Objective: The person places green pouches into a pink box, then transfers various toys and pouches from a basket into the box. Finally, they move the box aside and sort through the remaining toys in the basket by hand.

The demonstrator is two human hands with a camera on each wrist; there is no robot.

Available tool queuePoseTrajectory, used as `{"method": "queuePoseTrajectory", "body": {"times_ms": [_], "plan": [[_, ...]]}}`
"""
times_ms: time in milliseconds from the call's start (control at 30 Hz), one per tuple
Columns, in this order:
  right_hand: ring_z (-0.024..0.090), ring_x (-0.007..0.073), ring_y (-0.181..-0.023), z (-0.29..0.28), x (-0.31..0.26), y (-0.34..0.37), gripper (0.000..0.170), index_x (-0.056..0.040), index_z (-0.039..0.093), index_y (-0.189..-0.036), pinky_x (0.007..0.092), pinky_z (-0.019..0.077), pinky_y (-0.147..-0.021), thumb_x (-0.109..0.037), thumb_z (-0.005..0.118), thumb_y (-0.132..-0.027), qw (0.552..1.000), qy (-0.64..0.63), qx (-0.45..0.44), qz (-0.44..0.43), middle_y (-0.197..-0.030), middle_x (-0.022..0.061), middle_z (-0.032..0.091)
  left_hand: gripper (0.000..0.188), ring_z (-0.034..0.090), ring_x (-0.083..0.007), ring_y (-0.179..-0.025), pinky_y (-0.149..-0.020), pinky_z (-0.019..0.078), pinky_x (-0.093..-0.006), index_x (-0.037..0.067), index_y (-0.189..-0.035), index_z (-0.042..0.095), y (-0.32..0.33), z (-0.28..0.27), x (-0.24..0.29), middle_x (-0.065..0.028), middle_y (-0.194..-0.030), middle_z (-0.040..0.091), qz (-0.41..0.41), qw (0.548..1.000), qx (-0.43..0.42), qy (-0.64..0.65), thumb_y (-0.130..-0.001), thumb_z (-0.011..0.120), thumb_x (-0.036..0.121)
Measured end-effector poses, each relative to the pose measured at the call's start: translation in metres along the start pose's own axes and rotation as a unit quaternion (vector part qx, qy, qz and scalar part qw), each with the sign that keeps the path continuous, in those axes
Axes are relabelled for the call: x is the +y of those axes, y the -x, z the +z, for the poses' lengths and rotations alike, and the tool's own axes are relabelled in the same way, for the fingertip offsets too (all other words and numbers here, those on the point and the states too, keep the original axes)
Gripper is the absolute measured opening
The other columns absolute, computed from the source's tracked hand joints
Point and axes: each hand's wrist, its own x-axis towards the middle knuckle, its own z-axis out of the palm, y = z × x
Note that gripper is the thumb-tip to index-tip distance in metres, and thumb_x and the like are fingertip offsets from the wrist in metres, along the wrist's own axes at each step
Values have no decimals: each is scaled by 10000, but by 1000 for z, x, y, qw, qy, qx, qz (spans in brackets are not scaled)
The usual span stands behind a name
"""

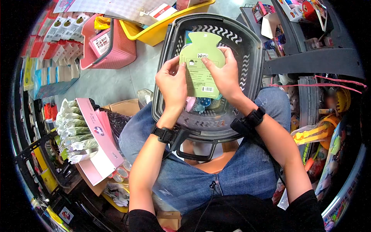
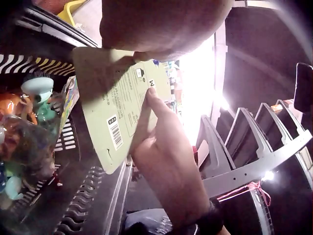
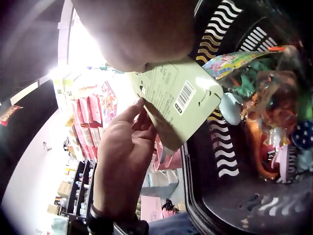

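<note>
Over the black basket, both hands hold a flat light-green package card with a bottle-shaped top, a WOMU label, printed text and a barcode. My left hand pinches its left edge between thumb and fingers. The right hand grips the opposite edge, its thumb lying on the printed face beside the label. Seen from the left wrist, the card tilts above the basket's slotted wall. Below it in the right wrist view lie an orange plastic item, a colourful bag and other small goods. The card's far side is hidden.
A pink basket and a yellow bin stand on the floor beyond. At left is a pink display box with several green packets. Shelving with hanging goods borders the right. The basket sits over the person's jeans-clad legs.
</note>
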Motion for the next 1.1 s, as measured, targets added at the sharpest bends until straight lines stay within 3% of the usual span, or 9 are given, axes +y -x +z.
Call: {"method": "queuePoseTrajectory", "body": {"times_ms": [267, 433, 567, 767, 1100], "plan": [[615, 201, -944, -1, -4, 0, 447, 27, 491, -1101, 314, 488, -820, -109, 757, -769, 1000, -15, 7, 8, -997, 145, 617, 183, 619, -102, -804, -727, 495, -231, -59, -992, 676, -3, -3, 8, -79, -902, 687, -2, 1000, -17, 1, -865, 640, 67], [622, 210, -933, -2, -10, 3, 437, 11, 491, -1086, 314, 487, -811, -100, 759, -759, 996, 66, 21, -55, -1000, 145, 616, 165, 632, -112, -743, -683, 501, -249, -47, -960, 686, -7, -6, 9, -96, -844, 698, 49, 990, -14, -134, -857, 634, 72], [629, 204, -927, -1, -20, 7, 409, -4, 500, -1059, 312, 486, -808, -90, 758, -754, 998, 40, -13, -50, -989, 136, 629, 152, 631, -116, -708, -672, 501, -255, -51, -939, 676, -8, -10, 7, -105, -812, 694, 57, 977, -19, -202, -848, 633, 64], [628, 176, -924, 0, -23, 6, 374, -13, 505, -1040, 303, 487, -808, -57, 746, -757, 999, 6, -38, -33, -965, 114, 642, 138, 619, -103, -705, -673, 495, -249, -50, -930, 658, -14, -12, 1, -78, -778, 679, 36, 986, -18, -161, -853, 628, 61], [615, 172, -937, -3, -16, -1, 357, -5, 518, -1036, 304, 485, -816, -59, 741, -763, 997, -26, -66, -26, -985, 111, 632, 138, 604, -93, -728, -689, 492, -248, -38, -972, 608, -24, -11, -18, -61, -821, 656, 92, 975, -46, -197, -862, 607, 44]]}}
